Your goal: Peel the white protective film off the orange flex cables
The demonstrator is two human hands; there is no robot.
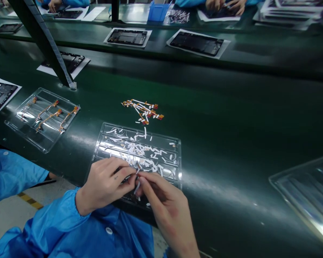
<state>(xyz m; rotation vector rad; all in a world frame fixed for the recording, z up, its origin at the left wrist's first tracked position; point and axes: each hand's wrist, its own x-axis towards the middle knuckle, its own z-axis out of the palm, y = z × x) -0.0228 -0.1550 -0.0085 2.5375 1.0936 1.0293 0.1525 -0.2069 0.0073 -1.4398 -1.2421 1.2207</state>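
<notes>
My left hand (111,182) and my right hand (165,206) meet over the near edge of a clear plastic tray (179,157). Fingertips of both are pinched on a small flex cable (137,188) with a whitish strip; the fingers cover much of it. Scraps of white backing strip (136,147) litter the tray beneath. Beyond the tray lies a loose pile of orange flex cables (145,111) with white strips on them.
Left, another clear tray (44,145) holds several orange flex cables. Phone frames (127,37) on white sheets lie along the green bench. A slanted post (43,39) rises at left. A ridged clear tray (309,193) stands right. Co-workers' hands (226,6) work across the bench.
</notes>
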